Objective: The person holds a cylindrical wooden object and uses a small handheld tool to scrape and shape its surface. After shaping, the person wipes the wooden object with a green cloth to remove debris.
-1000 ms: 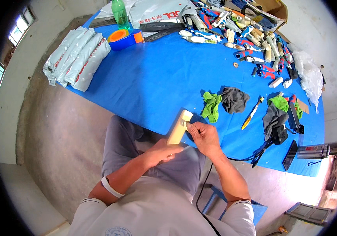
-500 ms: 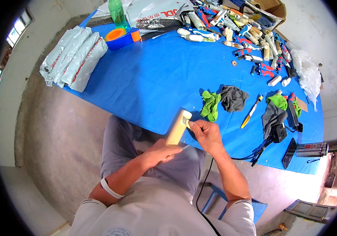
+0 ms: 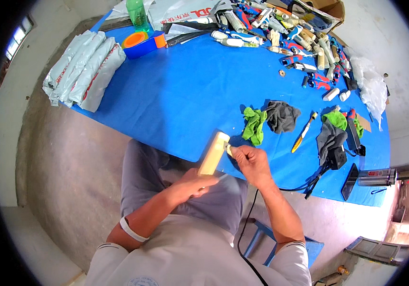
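A cardboard box (image 3: pixel 337 16) sits at the far right of a blue-covered table (image 3: pixel 185 105), its top open on dark and pale stuff too jumbled to name, behind a heap of casings (image 3: pixel 304 40) in red, blue and white. Four grey packets (image 3: pixel 83 71) overlap at the far left (their contents hidden), near a green bottle (image 3: pixel 138 18) cut off by the frame, and a clear bag (image 3: pixel 371 88) lies crumpled at the right edge. At the table's near edge, a seated person's left hand (image 3: pixel 190 185) is closed around the lower end of a cream tube (image 3: pixel 211 159), which slants up and away between the two hands. The right hand (image 3: pixel 252 164), just beside the tube's upper end, pinches a small yellow piece (image 3: pixel 229 151); whether piece and tube touch cannot be told.
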Tool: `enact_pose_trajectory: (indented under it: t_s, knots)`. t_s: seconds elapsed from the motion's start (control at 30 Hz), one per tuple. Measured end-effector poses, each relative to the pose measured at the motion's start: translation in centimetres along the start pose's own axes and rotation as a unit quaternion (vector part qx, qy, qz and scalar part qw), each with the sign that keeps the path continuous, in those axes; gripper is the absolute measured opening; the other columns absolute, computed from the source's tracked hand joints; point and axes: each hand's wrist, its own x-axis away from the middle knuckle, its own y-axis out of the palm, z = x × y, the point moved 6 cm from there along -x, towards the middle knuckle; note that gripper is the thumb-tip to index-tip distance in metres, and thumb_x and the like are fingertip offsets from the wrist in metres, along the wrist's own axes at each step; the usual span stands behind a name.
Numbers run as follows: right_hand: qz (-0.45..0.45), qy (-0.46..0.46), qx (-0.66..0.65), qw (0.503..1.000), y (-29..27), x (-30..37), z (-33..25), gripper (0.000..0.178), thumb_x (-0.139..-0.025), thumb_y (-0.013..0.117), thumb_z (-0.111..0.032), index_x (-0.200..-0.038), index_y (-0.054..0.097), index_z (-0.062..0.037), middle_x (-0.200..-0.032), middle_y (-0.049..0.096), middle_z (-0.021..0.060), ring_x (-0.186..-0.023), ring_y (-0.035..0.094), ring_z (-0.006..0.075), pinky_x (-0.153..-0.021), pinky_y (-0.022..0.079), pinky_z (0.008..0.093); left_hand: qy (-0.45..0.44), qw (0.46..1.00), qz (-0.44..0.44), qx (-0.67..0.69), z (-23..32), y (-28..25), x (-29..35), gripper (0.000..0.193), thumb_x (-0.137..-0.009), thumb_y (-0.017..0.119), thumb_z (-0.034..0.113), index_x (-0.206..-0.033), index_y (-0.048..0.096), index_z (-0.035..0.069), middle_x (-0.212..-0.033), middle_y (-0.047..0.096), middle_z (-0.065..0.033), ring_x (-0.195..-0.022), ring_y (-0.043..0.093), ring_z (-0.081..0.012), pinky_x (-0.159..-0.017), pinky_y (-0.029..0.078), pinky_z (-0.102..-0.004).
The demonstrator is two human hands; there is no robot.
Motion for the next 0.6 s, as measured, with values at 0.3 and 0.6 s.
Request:
enact_pose_trajectory:
  t_s: [0.3, 0.6]
  knots:
    - [0.012, 0.036, 0.002, 0.999, 0.3, -0.8, 0.0, 0.031, -0.097, 0.065, -0.024, -0.079, 0.065, 0.0007, -0.059, 0.049, 0.0022, -0.057, 0.042, 0.0057, -0.050, 0.037, 0.0284, -0.021, 0.999, -0.004, -0.038, 0.4, -0.8, 0.4, 0.027, -0.089, 0.071, 0.023, -0.073, 0.052, 0.011, -0.055, 0.046, 0.0024, -0.045, 0.037, -0.0052, -0.042, 0.023, -0.0256]
    - [0.008, 0.011, 0.077, 0.997, 0.9, -0.7, -0.9, 0.027, -0.096, 0.063, -0.023, -0.079, 0.067, -0.0021, -0.063, 0.058, 0.0138, -0.054, 0.055, 0.0262, -0.054, 0.045, 0.0374, -0.031, 0.999, -0.022, -0.001, -0.1, -1.5, 0.3, 0.025, -0.089, 0.071, 0.021, -0.077, 0.052, 0.010, -0.057, 0.046, 0.0028, -0.046, 0.037, -0.0050, -0.043, 0.024, -0.0258]
